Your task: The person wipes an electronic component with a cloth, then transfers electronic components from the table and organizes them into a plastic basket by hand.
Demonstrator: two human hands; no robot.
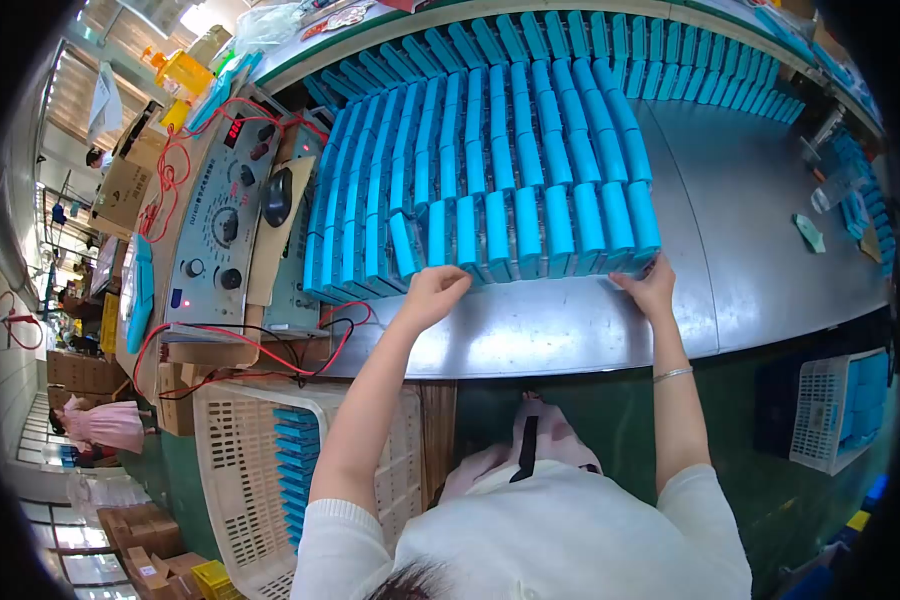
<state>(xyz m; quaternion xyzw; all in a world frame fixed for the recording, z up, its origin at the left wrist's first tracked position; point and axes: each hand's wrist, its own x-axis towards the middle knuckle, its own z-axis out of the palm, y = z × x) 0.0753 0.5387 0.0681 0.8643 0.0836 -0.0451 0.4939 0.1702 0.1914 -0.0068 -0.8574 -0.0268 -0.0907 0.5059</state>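
Note:
Rows of blue plastic cases (500, 130) stand packed side by side on the metal table (610, 320). At the front edge of the block, my left hand (437, 293) has its fingers bent against the lower ends of the cases. One case (406, 245) beside that hand leans at an angle, out of line with its neighbours. My right hand (652, 287) touches the front right corner of the block, thumb and fingers around the end case (643, 222). Both hands are on the front row, with several cases between them.
A control unit (215, 215) with red and black wires stands left of the block. Below it is a white crate (255, 480) holding blue cases. Another crate (815, 425) sits at the right on the floor. A person in pink (105, 424) is far left.

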